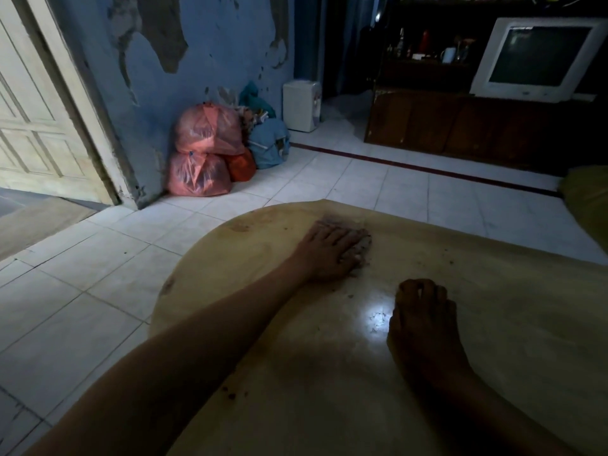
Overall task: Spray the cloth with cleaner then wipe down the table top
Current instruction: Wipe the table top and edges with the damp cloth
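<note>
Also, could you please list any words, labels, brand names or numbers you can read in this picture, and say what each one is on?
No text can be read.
Television: a small mark on its lower front edge, too small to read.
White dispenser: a coloured patch on its side, blurred.
Shelf bottles: too dark and small to read.
Table top, cloth and plastic bags: no print visible.

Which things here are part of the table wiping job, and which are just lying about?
Part of the job: cloth under left hand; table top; right hand resting on it.

Just lying about: plastic bags; television; white box; door.
</note>
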